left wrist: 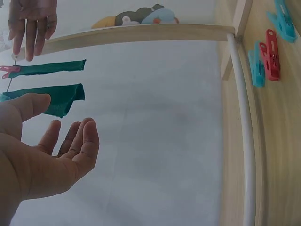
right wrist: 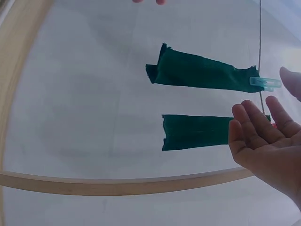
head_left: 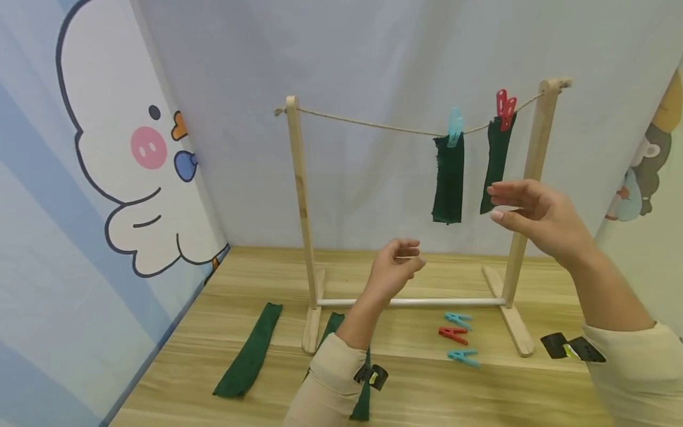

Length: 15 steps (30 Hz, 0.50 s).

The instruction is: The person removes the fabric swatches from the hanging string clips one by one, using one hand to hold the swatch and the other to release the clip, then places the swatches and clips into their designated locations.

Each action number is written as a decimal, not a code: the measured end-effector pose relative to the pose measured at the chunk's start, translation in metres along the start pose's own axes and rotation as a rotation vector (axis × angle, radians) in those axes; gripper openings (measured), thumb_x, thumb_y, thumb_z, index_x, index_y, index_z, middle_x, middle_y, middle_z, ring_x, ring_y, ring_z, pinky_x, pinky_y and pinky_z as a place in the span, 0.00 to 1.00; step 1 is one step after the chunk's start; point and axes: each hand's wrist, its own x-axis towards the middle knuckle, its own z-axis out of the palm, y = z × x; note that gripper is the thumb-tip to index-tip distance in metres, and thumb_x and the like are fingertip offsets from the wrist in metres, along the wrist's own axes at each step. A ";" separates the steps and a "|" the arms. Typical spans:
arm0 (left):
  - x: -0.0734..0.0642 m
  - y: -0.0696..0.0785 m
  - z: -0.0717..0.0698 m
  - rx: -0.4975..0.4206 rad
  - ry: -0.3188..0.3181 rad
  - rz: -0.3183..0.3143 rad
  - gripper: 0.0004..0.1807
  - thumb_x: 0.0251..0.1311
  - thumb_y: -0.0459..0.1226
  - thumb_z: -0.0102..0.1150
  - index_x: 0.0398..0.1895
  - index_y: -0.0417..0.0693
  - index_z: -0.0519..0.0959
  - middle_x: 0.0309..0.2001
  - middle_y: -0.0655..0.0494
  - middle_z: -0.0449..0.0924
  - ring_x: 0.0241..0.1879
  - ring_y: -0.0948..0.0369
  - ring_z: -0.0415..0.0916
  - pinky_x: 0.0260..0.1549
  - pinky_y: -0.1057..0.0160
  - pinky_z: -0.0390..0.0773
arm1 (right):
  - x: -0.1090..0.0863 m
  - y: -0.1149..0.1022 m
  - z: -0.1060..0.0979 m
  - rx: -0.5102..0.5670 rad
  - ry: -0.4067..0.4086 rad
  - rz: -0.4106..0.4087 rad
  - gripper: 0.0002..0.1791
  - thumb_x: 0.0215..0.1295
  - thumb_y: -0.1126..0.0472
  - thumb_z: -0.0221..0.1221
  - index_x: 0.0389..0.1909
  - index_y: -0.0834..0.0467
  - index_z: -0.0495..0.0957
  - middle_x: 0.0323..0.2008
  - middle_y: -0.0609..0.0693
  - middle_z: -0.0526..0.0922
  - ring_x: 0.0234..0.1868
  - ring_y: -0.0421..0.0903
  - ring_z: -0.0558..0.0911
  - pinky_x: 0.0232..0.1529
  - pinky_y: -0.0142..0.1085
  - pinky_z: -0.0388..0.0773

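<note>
Two dark green cloth strips hang from a thin rope (head_left: 368, 123). A light blue clothespin (head_left: 455, 127) clips the left cloth strip (head_left: 449, 181), and a red clothespin (head_left: 506, 111) clips the right cloth strip (head_left: 498, 151). My right hand (head_left: 541, 216) is beside the lower end of the right strip, fingers loosely bent, with nothing between fingers and thumb. Lower and farther left, my left hand (head_left: 395, 267) is in the air in front of the frame, its fingers relaxed and holding nothing. In the left wrist view its palm (left wrist: 51, 165) shows bare.
The rope spans two wooden posts (head_left: 301, 201) joined low by a white rod (head_left: 443, 302). On the table (head_left: 427, 391) lie blue and red clothespins (head_left: 453, 335), a green strip (head_left: 249, 353) at left, and more green cloth (head_left: 363, 403) partly behind my left arm.
</note>
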 end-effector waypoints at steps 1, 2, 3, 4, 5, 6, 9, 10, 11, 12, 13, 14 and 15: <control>0.002 0.000 0.001 -0.005 0.008 0.001 0.17 0.57 0.33 0.60 0.51 0.44 0.76 0.42 0.54 0.77 0.41 0.60 0.76 0.35 0.62 0.76 | 0.002 -0.003 -0.001 -0.004 0.004 -0.003 0.20 0.61 0.73 0.57 0.55 0.61 0.71 0.53 0.49 0.75 0.47 0.36 0.77 0.43 0.23 0.72; 0.004 0.001 0.002 -0.007 0.018 0.004 0.17 0.56 0.33 0.61 0.50 0.43 0.76 0.42 0.54 0.77 0.40 0.60 0.77 0.35 0.63 0.76 | 0.003 -0.006 -0.002 -0.013 0.005 -0.008 0.21 0.61 0.73 0.58 0.56 0.61 0.71 0.53 0.49 0.75 0.47 0.36 0.77 0.43 0.23 0.72; 0.006 0.001 0.003 -0.008 0.030 0.000 0.17 0.56 0.33 0.61 0.50 0.43 0.76 0.42 0.54 0.77 0.40 0.60 0.77 0.34 0.63 0.76 | 0.005 -0.009 -0.003 -0.020 0.005 -0.013 0.21 0.61 0.73 0.58 0.56 0.62 0.71 0.53 0.50 0.75 0.47 0.35 0.77 0.43 0.23 0.72; 0.008 0.001 0.004 -0.008 0.043 -0.008 0.17 0.55 0.32 0.61 0.49 0.43 0.77 0.42 0.54 0.78 0.40 0.60 0.77 0.34 0.63 0.76 | 0.007 -0.012 -0.003 -0.028 0.003 -0.017 0.22 0.60 0.73 0.58 0.56 0.63 0.70 0.53 0.50 0.75 0.47 0.35 0.77 0.44 0.23 0.72; 0.010 0.001 0.005 -0.009 0.055 -0.014 0.17 0.55 0.32 0.62 0.49 0.43 0.77 0.42 0.54 0.78 0.39 0.60 0.77 0.34 0.64 0.76 | 0.009 -0.015 -0.004 -0.035 -0.001 -0.021 0.22 0.60 0.72 0.59 0.57 0.63 0.70 0.54 0.50 0.75 0.47 0.35 0.76 0.44 0.23 0.72; 0.013 0.001 0.005 -0.012 0.064 -0.017 0.16 0.55 0.33 0.62 0.49 0.43 0.77 0.42 0.54 0.78 0.40 0.60 0.76 0.34 0.64 0.76 | 0.011 -0.017 -0.004 -0.042 -0.003 -0.026 0.23 0.60 0.72 0.59 0.57 0.64 0.69 0.54 0.50 0.75 0.47 0.34 0.76 0.44 0.22 0.72; 0.022 0.002 0.007 -0.037 0.073 -0.020 0.17 0.55 0.33 0.62 0.50 0.45 0.77 0.44 0.53 0.78 0.41 0.60 0.76 0.36 0.63 0.75 | 0.019 -0.025 -0.006 -0.056 -0.004 -0.052 0.24 0.60 0.72 0.59 0.58 0.66 0.68 0.54 0.50 0.74 0.47 0.35 0.76 0.45 0.22 0.71; 0.025 0.003 0.008 -0.045 0.068 -0.016 0.17 0.56 0.33 0.61 0.50 0.45 0.77 0.44 0.53 0.78 0.42 0.60 0.76 0.37 0.62 0.75 | 0.022 -0.027 -0.007 -0.058 -0.002 -0.059 0.24 0.60 0.72 0.59 0.58 0.66 0.68 0.54 0.49 0.74 0.48 0.35 0.76 0.45 0.22 0.70; 0.028 0.005 0.009 -0.054 0.059 -0.013 0.18 0.56 0.33 0.61 0.51 0.45 0.76 0.45 0.53 0.78 0.42 0.60 0.76 0.38 0.61 0.75 | 0.024 -0.029 -0.008 -0.059 0.000 -0.064 0.25 0.60 0.72 0.59 0.59 0.65 0.68 0.54 0.48 0.74 0.48 0.35 0.76 0.46 0.22 0.70; 0.030 0.006 0.010 -0.064 0.052 -0.011 0.18 0.56 0.33 0.61 0.51 0.45 0.76 0.45 0.54 0.78 0.43 0.59 0.76 0.39 0.60 0.75 | 0.026 -0.031 -0.009 -0.064 0.004 -0.069 0.25 0.60 0.72 0.59 0.59 0.65 0.68 0.54 0.47 0.74 0.48 0.36 0.76 0.46 0.22 0.70; 0.033 0.007 0.011 -0.070 0.048 -0.007 0.18 0.56 0.34 0.61 0.52 0.46 0.76 0.45 0.54 0.77 0.43 0.59 0.76 0.40 0.60 0.75 | 0.029 -0.033 -0.010 -0.068 0.007 -0.073 0.26 0.60 0.72 0.59 0.60 0.64 0.67 0.54 0.47 0.74 0.49 0.36 0.75 0.46 0.22 0.70; 0.035 0.009 0.013 -0.077 0.047 -0.003 0.19 0.56 0.33 0.61 0.52 0.46 0.76 0.45 0.55 0.77 0.44 0.59 0.75 0.41 0.59 0.75 | 0.031 -0.034 -0.010 -0.068 0.010 -0.073 0.26 0.60 0.71 0.60 0.60 0.64 0.67 0.55 0.47 0.73 0.49 0.37 0.75 0.46 0.22 0.70; 0.037 0.010 0.014 -0.085 0.047 0.004 0.19 0.56 0.33 0.61 0.53 0.46 0.75 0.45 0.56 0.77 0.44 0.59 0.75 0.42 0.59 0.75 | 0.033 -0.036 -0.011 -0.066 0.013 -0.073 0.27 0.60 0.71 0.60 0.61 0.63 0.67 0.55 0.47 0.73 0.50 0.38 0.75 0.46 0.22 0.70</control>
